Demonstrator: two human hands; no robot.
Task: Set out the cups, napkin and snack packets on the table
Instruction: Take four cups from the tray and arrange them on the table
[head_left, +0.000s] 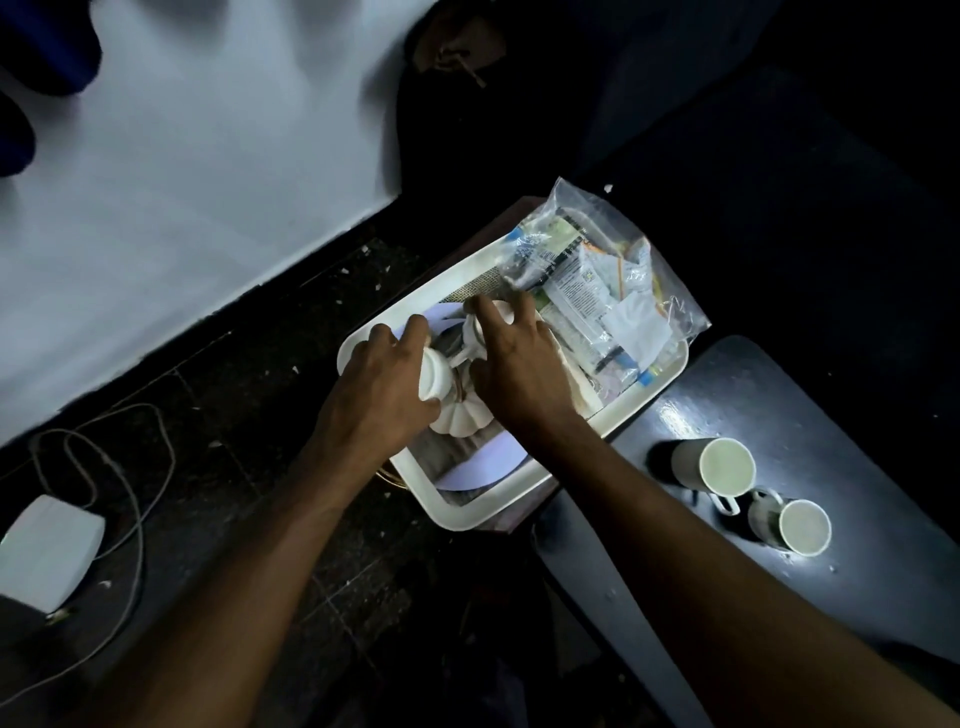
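Note:
A white tray rests on a dark stand at centre. On it, my left hand grips a white cup lying on its side. My right hand closes over a second white cup just beyond it. Between them sits a white pumpkin-shaped pot on a cloth. A clear plastic bag of snack packets fills the tray's far right half. Two white cups stand upright on the dark table at the right.
A white wall fills the upper left above a dark speckled floor. A white box with looping cables lies on the floor at the left. A dark bag hangs near the top. The far right is in darkness.

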